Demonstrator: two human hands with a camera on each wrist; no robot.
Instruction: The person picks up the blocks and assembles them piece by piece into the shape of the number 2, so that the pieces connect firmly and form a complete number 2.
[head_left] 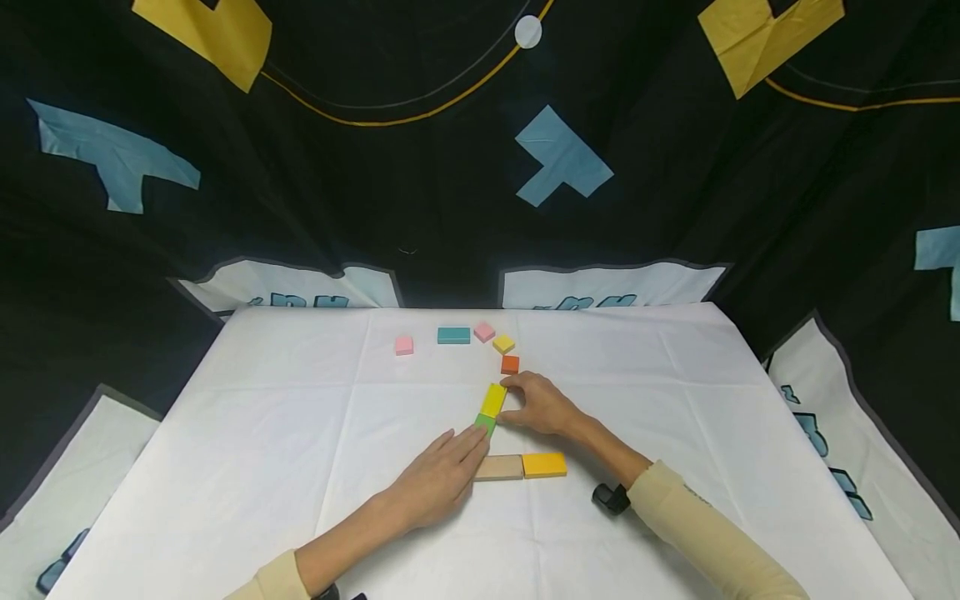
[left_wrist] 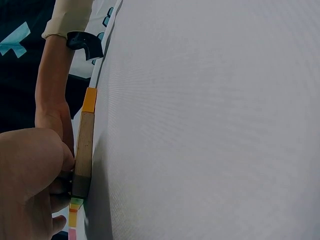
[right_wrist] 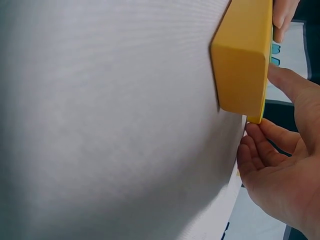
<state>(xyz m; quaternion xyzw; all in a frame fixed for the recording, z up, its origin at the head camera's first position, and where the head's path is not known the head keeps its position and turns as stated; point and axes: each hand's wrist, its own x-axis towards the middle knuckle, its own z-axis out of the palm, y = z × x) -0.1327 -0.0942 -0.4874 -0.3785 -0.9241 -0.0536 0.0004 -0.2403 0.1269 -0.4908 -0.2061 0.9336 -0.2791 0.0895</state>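
Observation:
A bright yellow block point(head_left: 492, 400) and a green block point(head_left: 486, 422) lie end to end in a slanting row on the white cloth. My right hand point(head_left: 547, 406) holds the yellow block, with a fingertip at its far end and the thumb lower along its right side. The fingers of my left hand point(head_left: 438, 479) stretch forward, their tips at the green block. Nearer me, a plain wooden block point(head_left: 499, 467) adjoins an orange-yellow block point(head_left: 544, 465); the left hand covers the wooden one's left end. In the right wrist view the orange-yellow block point(right_wrist: 240, 65) partly hides the held block.
Beyond the hands, an orange-red block point(head_left: 510, 364), a small yellow block point(head_left: 503, 343), a pink block point(head_left: 483, 332) and a teal block point(head_left: 453, 335) form a curved line. Another pink block point(head_left: 404, 345) sits to their left. A dark curtain point(head_left: 450, 208) hangs behind the table.

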